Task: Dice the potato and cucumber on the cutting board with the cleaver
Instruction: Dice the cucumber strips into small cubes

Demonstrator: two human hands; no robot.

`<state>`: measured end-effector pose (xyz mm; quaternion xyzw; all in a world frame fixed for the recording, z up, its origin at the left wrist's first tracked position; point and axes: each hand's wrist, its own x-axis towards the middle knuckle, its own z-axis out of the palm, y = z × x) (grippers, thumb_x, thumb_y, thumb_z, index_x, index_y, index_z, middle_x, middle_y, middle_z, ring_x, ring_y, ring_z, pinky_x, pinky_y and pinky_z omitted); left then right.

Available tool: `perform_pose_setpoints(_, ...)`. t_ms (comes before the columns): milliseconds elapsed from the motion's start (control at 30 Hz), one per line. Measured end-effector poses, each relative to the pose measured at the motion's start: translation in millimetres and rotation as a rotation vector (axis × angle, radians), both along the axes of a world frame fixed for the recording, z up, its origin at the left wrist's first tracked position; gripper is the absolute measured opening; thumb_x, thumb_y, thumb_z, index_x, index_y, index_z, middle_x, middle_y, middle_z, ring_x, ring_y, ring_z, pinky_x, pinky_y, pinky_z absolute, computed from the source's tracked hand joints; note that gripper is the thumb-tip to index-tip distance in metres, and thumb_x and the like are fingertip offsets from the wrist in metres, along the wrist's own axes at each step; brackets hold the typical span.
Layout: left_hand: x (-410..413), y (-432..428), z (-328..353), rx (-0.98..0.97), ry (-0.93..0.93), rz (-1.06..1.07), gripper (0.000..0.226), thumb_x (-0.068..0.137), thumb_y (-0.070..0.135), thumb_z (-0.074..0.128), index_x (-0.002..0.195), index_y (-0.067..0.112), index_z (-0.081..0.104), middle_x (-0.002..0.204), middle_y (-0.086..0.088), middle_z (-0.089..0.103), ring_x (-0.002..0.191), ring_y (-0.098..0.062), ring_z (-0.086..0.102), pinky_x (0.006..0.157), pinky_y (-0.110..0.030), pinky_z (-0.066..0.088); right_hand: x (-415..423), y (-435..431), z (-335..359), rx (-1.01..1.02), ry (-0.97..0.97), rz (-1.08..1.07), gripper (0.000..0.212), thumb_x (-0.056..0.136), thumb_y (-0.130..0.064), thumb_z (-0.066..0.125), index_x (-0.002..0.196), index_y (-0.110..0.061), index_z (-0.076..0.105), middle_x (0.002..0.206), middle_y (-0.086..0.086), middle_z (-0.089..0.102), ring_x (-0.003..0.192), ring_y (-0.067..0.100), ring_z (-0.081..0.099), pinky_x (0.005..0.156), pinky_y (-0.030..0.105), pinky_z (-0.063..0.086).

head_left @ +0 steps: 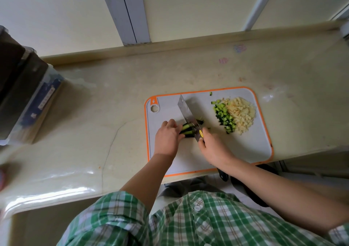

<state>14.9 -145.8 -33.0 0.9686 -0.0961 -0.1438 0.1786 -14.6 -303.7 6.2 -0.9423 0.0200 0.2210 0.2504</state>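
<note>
Green plaid shirt (188,223) nearest. Right hand (213,147) clamped on cleaver (188,114); left hand (168,136) pins cucumber strips (187,129) between both hands. Diced potato (241,113) and cucumber pile beyond right hand. Risk: blade close to left fingertips; slippery strips could shift.

free: cutting board (245,147) near-right corner | blocked: diced piles (236,114) far-right

The right hand (213,147) hides the cleaver (188,116) handle; the left hand (168,138) covers the cucumber strips' (188,129) near ends (a dark container (20,94), blurred, runs off-frame left).
</note>
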Motion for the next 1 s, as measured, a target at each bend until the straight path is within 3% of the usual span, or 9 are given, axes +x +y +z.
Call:
perform_pose_setpoints(100, -0.3, -0.5, 0.0, -0.001, -0.002, 0.004, 0.032, 0.095, 0.033, 0.055, 0.121, 0.016, 0.064, 0.112, -0.005, 0.054, 0.102, -0.024, 0.047, 0.078, -0.035, 0.043, -3.7, 2.7, -7.9, 0.016, -0.058, 0.003, 0.011, 0.096, -0.013, 0.042, 0.086, -0.012, 0.037, 0.058, -0.002, 0.041, 0.049, 0.019, 0.042, 0.041, 0.027, 0.022)
perform_pose_setpoints(267, -0.3, 0.3, 0.7, 0.001, 0.002, -0.004, 0.034, 0.096, 0.034, 0.053, 0.123, 0.017, 0.062, 0.114, -0.005, 0.053, 0.105, -0.024, 0.047, 0.081, -0.035, 0.044, 5.1, 1.2, -5.2, 0.008, -0.066, -0.002, 0.006, 0.096, -0.014, 0.041, 0.091, -0.01, 0.044, 0.059, 0.002, 0.045, 0.052, 0.023, 0.046, 0.047, 0.032, 0.027)
perform_pose_setpoints(500, -0.4, 1.0, 0.7, 0.013, -0.012, -0.018, 0.033, 0.097, 0.034, 0.052, 0.125, 0.019, 0.06, 0.117, -0.003, 0.052, 0.106, -0.021, 0.047, 0.083, -0.031, 0.043, 13.7, -2.8, 15.3, 0.01, -0.069, 0.022, 0.014, 0.094, -0.013, 0.04, 0.08, -0.012, 0.036, 0.056, 0.004, 0.043, 0.038, 0.016, 0.042, 0.036, 0.031, 0.033)
perform_pose_setpoints(700, 0.3, 0.0, -0.5, 0.009, -0.014, -0.008, 0.033, 0.096, 0.033, 0.053, 0.122, 0.016, 0.062, 0.114, -0.004, 0.053, 0.105, -0.023, 0.047, 0.081, -0.034, 0.044, 7.4, 0.2, 12.3, -0.012, 0.007, 0.036, 0.009, 0.095, -0.013, 0.038, 0.093, -0.007, 0.044, 0.062, 0.007, 0.047, 0.044, 0.02, 0.045, 0.045, 0.041, 0.043)
perform_pose_setpoints(867, -0.1, 0.3, -2.8, 0.005, -0.015, 0.0, 0.029, 0.095, 0.034, 0.054, 0.116, 0.016, 0.065, 0.111, -0.004, 0.053, 0.102, -0.024, 0.047, 0.078, -0.034, 0.043, -1.3, 4.6, -1.3, -0.019, -0.036, 0.034, 0.008, 0.095, -0.013, 0.04, 0.088, -0.013, 0.037, 0.06, 0.0, 0.042, 0.053, 0.025, 0.047, 0.047, 0.032, 0.029)
perform_pose_setpoints(1000, 0.1, 0.1, -3.8, 0.002, -0.016, 0.005, 0.029, 0.095, 0.033, 0.055, 0.115, 0.017, 0.065, 0.111, -0.004, 0.053, 0.102, -0.023, 0.047, 0.077, -0.034, 0.044, -1.5, 6.5, -9.7, 0.001, -0.053, 0.016, 0.006, 0.095, -0.013, 0.04, 0.09, -0.012, 0.039, 0.06, 0.0, 0.044, 0.053, 0.025, 0.048, 0.049, 0.032, 0.031)
